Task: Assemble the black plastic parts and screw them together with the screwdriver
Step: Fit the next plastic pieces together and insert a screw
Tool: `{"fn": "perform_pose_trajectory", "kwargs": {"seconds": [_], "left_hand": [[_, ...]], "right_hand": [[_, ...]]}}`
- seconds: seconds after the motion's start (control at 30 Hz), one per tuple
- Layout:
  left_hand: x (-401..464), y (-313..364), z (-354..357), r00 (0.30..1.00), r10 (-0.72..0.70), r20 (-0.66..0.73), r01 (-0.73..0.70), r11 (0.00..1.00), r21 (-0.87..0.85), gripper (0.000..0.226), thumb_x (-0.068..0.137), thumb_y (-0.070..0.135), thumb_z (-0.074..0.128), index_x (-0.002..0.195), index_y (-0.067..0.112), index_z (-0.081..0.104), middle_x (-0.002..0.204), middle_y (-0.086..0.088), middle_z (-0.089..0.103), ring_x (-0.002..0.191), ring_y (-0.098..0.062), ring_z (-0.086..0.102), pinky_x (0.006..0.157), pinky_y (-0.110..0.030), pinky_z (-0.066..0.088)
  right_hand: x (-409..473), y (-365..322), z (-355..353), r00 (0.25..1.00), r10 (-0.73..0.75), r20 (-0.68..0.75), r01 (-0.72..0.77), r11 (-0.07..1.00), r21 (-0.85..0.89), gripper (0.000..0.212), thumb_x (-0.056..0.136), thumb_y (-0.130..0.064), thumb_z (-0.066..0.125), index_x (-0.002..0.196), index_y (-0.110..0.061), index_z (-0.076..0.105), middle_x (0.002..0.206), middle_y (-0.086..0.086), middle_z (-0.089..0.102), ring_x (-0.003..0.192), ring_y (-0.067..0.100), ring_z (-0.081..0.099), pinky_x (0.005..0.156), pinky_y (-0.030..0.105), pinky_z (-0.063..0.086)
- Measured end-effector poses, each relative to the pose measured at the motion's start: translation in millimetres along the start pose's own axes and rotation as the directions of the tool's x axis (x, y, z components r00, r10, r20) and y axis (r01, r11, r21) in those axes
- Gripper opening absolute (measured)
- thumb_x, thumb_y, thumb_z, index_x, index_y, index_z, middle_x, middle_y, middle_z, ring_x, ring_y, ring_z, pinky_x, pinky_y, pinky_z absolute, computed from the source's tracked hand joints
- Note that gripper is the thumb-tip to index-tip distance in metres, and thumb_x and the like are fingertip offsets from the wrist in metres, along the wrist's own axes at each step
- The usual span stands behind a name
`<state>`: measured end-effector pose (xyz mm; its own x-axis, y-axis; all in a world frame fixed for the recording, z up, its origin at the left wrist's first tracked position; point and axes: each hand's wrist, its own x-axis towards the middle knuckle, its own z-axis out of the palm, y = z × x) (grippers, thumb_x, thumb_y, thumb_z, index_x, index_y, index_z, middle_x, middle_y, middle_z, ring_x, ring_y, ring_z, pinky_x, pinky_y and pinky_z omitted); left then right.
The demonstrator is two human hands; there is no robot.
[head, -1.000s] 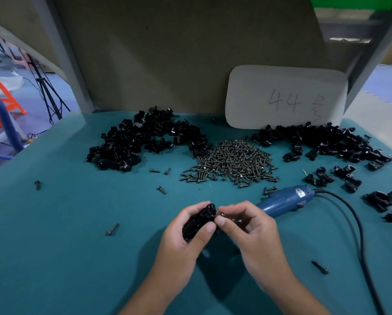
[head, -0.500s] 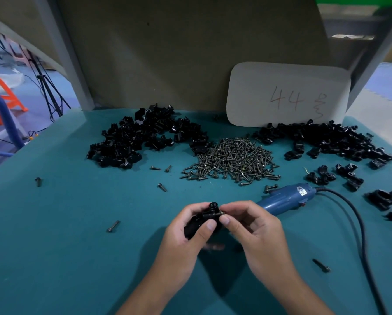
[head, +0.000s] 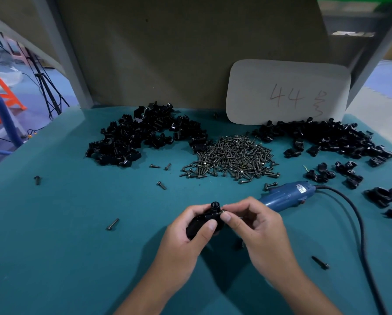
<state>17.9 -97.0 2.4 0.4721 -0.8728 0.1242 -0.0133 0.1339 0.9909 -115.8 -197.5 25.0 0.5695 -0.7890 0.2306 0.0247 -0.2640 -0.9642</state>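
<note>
We hold the small black plastic assembly [head: 203, 221] above the desk's near middle, left hand [head: 186, 242] curled round it to steady it while right-hand fingers [head: 227, 216] pinch a screw at its side, the blue corded electric screwdriver [head: 286, 196] lying within reach.

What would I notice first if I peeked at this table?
Two hands in the middle front: the left hand grips a black plastic part while the right hand pinches something small against it. Behind them lies a screw pile between two black heaps, with a blue screwdriver to the right.
</note>
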Motion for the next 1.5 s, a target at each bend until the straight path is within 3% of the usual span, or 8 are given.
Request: {"fn": "perform_pose_trajectory", "kwargs": {"seconds": [0.37,0.6,0.97,1.07,1.17,1.27,1.4,1.5], "left_hand": [[-4,-2,-1,0.998,0.055,-0.005,-0.055,0.998,0.031,0.028,0.088,0.046,0.068,0.115,0.038,0.068,0.113,0.003,0.074,0.098,-0.021,0.074,0.089,-0.036,0.059],[-5,-7,-1,0.988,0.151,-0.044,-0.137,0.963,0.232,0.033,0.09,0.055,0.064,0.12,0.044,0.063,0.114,0.014,0.074,0.103,-0.015,0.072,0.089,-0.043,0.058],[-7,1,1,0.968,0.25,0.009,-0.234,0.893,0.385,0.026,0.092,0.059,0.06,0.115,0.047,0.062,0.109,0.025,0.07,0.101,0.0,0.068,0.081,-0.009,0.047],[-7,1,1,0.962,0.274,0.013,-0.257,0.885,0.388,0.022,0.094,0.052,0.062,0.114,0.045,0.063,0.108,0.025,0.071,0.101,0.001,0.068,0.082,-0.007,0.046],[-8,0,2,0.957,0.289,0.013,-0.27,0.874,0.404,0.02,0.094,0.051,0.061,0.114,0.046,0.062,0.108,0.026,0.07,0.1,0.001,0.068,0.081,-0.007,0.046],[-8,-2,2,0.96,0.278,-0.031,-0.241,0.877,0.417,0.02,0.092,0.052,0.061,0.111,0.047,0.061,0.107,0.027,0.07,0.099,0.002,0.067,0.08,-0.007,0.046],[-8,-3,1,0.961,0.273,-0.055,-0.224,0.875,0.429,0.021,0.091,0.053,0.06,0.111,0.048,0.059,0.105,0.028,0.069,0.097,0.003,0.067,0.077,-0.007,0.045],[-8,-2,1,0.961,0.273,-0.05,-0.226,0.875,0.428,0.02,0.09,0.051,0.06,0.11,0.047,0.059,0.104,0.028,0.069,0.096,0.003,0.067,0.077,-0.007,0.045]], "right_hand": [[0,-2,-6,0.997,-0.045,0.059,0.051,0.993,-0.104,0.009,0.081,-0.038,0.075,0.086,-0.031,0.072,0.08,-0.011,0.074,0.07,0.004,0.064,0.066,0.013,0.045],[-1,-6,-3,0.993,-0.114,0.037,0.12,0.947,-0.296,0.019,0.087,-0.043,0.069,0.075,-0.027,0.065,0.072,-0.013,0.065,0.07,0.008,0.059,0.062,0.013,0.039],[-2,0,2,0.958,-0.273,0.09,0.278,0.801,-0.53,0.045,0.106,-0.056,0.031,0.071,-0.029,0.041,0.072,-0.011,0.043,0.068,0.005,0.043,0.065,0.013,0.032],[-3,0,3,0.959,-0.267,0.093,0.274,0.798,-0.537,0.045,0.106,-0.057,0.028,0.067,-0.034,0.033,0.066,-0.012,0.042,0.062,0.006,0.042,0.06,0.014,0.031],[-4,0,2,0.977,-0.196,0.08,0.21,0.849,-0.485,0.05,0.104,-0.06,0.031,0.064,-0.029,0.039,0.061,-0.012,0.046,0.058,0.009,0.045,0.054,0.017,0.03],[-5,-3,-1,0.979,-0.16,0.127,0.201,0.86,-0.469,0.041,0.104,-0.058,0.03,0.07,-0.036,0.039,0.068,-0.011,0.048,0.064,0.014,0.047,0.057,0.022,0.032],[-4,-5,-11,0.949,-0.132,0.286,0.277,0.781,-0.559,0.02,0.101,-0.046,0.032,0.084,-0.038,0.038,0.082,-0.017,0.046,0.081,0.009,0.049,0.067,0.025,0.036],[-2,-5,-13,0.922,-0.156,0.356,0.352,0.722,-0.595,0.021,0.104,-0.043,0.03,0.084,-0.037,0.034,0.081,-0.016,0.041,0.08,0.008,0.045,0.068,0.029,0.036]]}}
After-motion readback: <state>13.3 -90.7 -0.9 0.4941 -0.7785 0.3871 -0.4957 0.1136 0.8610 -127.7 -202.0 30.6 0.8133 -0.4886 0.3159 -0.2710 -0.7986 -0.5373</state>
